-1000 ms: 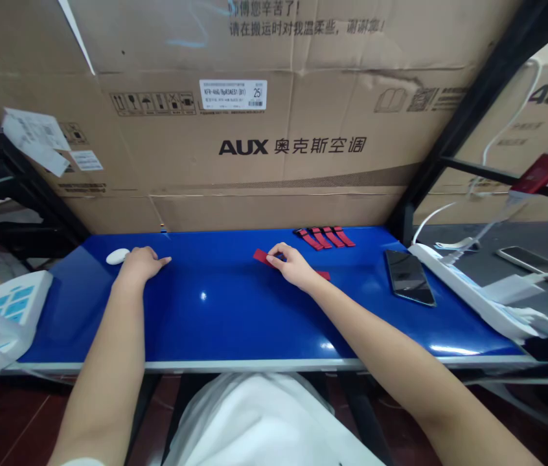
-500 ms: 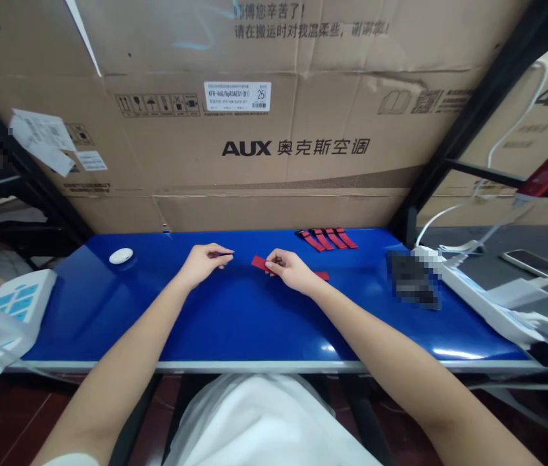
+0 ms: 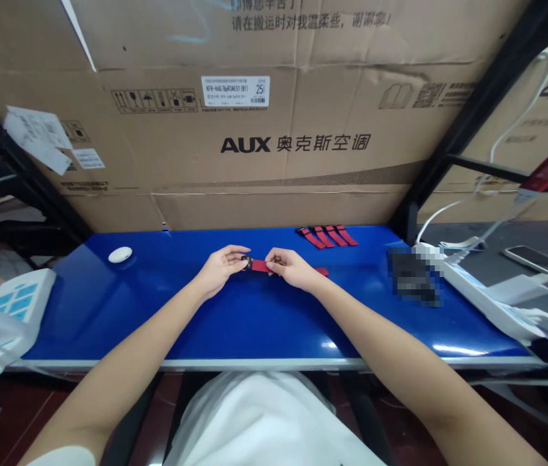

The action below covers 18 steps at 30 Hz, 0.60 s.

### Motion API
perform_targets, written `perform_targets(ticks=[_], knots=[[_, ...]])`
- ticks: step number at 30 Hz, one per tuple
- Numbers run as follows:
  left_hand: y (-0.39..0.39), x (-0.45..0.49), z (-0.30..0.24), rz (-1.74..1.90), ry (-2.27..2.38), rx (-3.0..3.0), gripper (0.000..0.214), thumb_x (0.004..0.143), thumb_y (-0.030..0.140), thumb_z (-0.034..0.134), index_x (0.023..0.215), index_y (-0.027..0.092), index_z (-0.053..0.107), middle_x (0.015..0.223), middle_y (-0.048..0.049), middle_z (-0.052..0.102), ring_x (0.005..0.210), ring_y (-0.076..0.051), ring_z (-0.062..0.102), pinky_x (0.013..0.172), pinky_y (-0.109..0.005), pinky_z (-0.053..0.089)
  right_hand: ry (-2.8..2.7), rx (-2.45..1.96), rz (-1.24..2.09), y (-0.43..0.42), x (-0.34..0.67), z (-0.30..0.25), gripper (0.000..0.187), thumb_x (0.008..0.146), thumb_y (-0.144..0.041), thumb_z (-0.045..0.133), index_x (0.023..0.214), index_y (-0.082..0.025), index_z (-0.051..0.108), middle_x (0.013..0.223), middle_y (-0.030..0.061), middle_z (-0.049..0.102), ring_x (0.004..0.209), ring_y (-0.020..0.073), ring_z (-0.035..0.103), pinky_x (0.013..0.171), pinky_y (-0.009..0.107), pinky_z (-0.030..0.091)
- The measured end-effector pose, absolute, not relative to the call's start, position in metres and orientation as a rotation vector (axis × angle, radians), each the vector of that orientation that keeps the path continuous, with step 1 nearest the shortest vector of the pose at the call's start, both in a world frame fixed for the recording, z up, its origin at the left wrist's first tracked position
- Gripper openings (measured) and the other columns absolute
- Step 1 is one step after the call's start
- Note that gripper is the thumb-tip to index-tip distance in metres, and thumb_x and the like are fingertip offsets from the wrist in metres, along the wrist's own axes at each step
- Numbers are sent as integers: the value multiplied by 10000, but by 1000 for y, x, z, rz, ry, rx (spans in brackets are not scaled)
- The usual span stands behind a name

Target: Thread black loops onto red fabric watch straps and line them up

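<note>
Between my two hands a short red strap point(image 3: 258, 265) is stretched level, just above the blue tabletop. My left hand point(image 3: 223, 268) pinches a black buckle point(image 3: 247, 262) at the strap's left end. The fingers of my right hand point(image 3: 289, 266) are closed on the red webbing. Another bit of red strap point(image 3: 322, 272) shows to the right, behind my right hand; whether it belongs to the same piece cannot be made out. Farther back, several red straps with black ends point(image 3: 330, 237) lie side by side in a slanting row.
A white oval object point(image 3: 120, 255) lies at the back left of the blue table point(image 3: 264, 323). White power strips stand at the left point(image 3: 26, 304) and right point(image 3: 488, 298) edges. A blurred dark item point(image 3: 412, 275) lies on the right. A large cardboard box point(image 3: 293, 168) walls off the back.
My left hand has moved right to meet the strap and now pinches the black buckle at its end. My right hand keeps its hold on the red strap. The view has shifted slightly.
</note>
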<state>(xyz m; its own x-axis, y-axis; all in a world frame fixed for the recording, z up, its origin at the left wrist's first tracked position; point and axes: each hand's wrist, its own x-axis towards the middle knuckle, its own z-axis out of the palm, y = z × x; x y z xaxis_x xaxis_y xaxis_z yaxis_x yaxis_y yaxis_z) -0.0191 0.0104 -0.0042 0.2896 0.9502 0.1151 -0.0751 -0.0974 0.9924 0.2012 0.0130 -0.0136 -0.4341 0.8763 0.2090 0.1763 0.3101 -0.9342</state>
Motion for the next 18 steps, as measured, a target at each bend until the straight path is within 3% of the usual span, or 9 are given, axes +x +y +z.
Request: perform_targets(ticks=[6, 12, 18], knots=[[8, -14, -5, 985, 899, 1279, 376, 605, 293, 861, 917, 147, 710, 815, -39, 699, 761, -142, 637, 759, -304, 526, -1898, -894, 1101, 14, 205, -13, 176, 820, -357, 571, 799, -183, 556, 676, -25, 528, 613, 125, 457, 610, 265, 355], [10, -10, -11, 942, 863, 1198, 420, 563, 247, 877, 943, 139, 736, 882, -70, 727, 751, -147, 661, 752, -298, 538, -1766, -801, 1210, 13, 196, -13, 171, 781, -336, 613, 842, -191, 548, 721, -26, 512, 650, 128, 453, 631, 265, 355], [4, -3, -6, 929, 803, 1127, 445, 573, 225, 875, 949, 145, 651, 872, -60, 722, 767, -179, 703, 738, -326, 578, -1687, -732, 1247, 9, 184, -14, 262, 744, -394, 697, 888, -204, 588, 879, 6, 539, 724, 137, 494, 693, 284, 413]])
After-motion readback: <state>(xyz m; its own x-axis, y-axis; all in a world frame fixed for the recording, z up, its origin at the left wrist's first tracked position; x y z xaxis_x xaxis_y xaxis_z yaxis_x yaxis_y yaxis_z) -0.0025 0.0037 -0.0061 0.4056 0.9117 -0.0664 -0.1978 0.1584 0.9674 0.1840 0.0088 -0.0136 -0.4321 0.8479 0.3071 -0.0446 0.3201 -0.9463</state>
